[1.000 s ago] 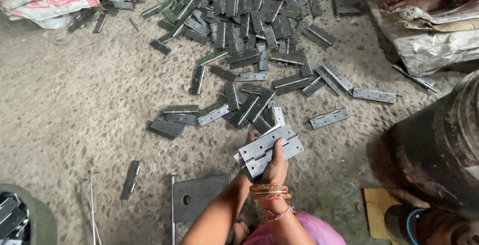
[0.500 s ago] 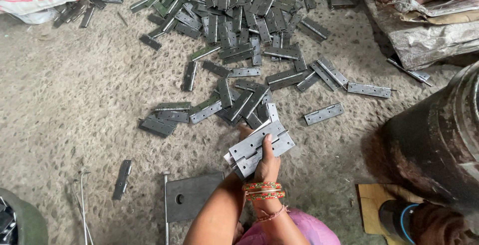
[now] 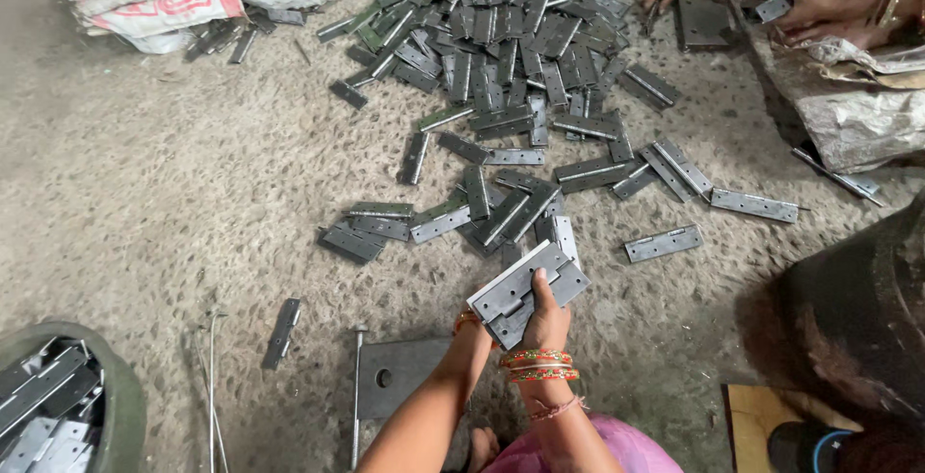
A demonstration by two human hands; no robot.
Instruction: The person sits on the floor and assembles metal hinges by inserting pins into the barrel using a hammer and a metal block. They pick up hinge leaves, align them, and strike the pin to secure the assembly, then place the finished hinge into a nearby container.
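Both forearms reach forward, bangled wrists close; right hand (image 3: 547, 317) fingers curled, left hand (image 3: 474, 324) mostly hidden.

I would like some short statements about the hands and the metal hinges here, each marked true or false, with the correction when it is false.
1. The right hand holds a stack of hinges. True.
2. The pile of hinges lies on a wooden table. False: it lies on the rough floor.
3. The green bin at lower left holds hinges. True.
4. The left hand grips a hammer. False: it is beneath the stack, mostly hidden.
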